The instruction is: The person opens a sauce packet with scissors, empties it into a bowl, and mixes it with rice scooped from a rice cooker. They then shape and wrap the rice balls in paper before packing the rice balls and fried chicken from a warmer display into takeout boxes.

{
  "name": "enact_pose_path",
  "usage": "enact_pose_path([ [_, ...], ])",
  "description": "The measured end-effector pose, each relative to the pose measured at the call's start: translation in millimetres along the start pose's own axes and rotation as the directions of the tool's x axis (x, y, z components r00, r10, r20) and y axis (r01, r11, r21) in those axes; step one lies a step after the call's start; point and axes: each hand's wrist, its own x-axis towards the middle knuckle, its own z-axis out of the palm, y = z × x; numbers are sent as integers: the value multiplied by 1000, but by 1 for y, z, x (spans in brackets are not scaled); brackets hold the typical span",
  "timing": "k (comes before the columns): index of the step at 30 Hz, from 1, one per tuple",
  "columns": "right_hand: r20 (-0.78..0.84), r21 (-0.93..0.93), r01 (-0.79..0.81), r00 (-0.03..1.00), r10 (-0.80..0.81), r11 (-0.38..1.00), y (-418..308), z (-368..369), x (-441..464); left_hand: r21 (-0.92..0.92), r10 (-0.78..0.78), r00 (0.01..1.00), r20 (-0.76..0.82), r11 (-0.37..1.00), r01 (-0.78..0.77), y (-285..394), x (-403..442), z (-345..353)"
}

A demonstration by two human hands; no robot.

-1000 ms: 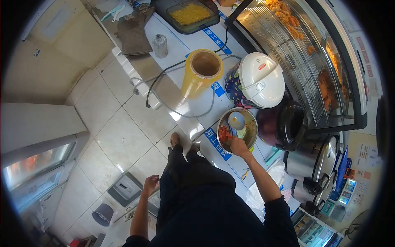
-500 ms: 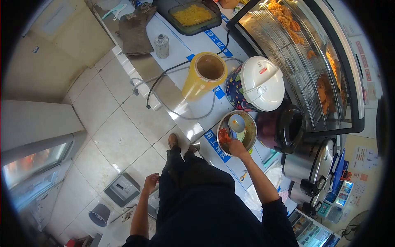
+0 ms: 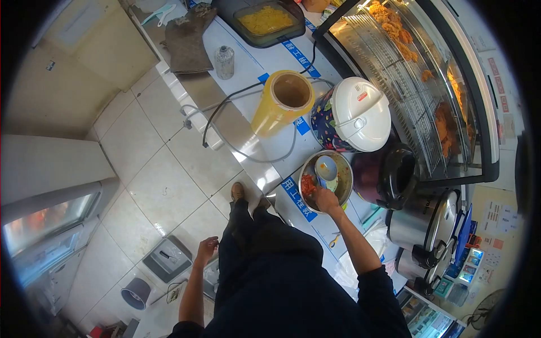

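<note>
My right hand (image 3: 325, 199) is closed round the handle of a ladle, over the near side of a metal bowl (image 3: 349, 179). The ladle's pale round cup (image 3: 326, 167) is inside the bowl, with a little orange matter in it. Red food (image 3: 307, 185) lies at the bowl's left side, and something pale green is partly hidden below the cup. My left hand (image 3: 208, 248) hangs beside my leg over the floor, away from the counter, its fingers loosely curled; whether it holds anything is too small to tell.
A yellow roll (image 3: 265, 115), a white-lidded patterned pot (image 3: 360, 112) and a dark cooker (image 3: 377, 174) surround the bowl's far side. Beyond stands a glass food warmer (image 3: 406, 84). Scissors (image 3: 335, 240) lie nearer me. A grey bin (image 3: 136, 293) stands on the floor.
The view has shifted slightly, so the counter items sit a little differently in the frame. My right hand and the ladle remain at the bowl with hardly any movement.
</note>
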Motion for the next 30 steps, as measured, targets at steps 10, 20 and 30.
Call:
enact_pose_path([
  [10,110,438,-131,990,91,890,14,-2,-9,65,154,984,94,985,-160,-18,10,-1],
  [20,-68,312,-102,989,129,945,7,10,-3,-8,45,995,85,999,-44,-9,11,-8],
  [30,-164,388,-101,971,176,916,18,29,5,-30,9,995,98,1000,-6,0,5,-19],
])
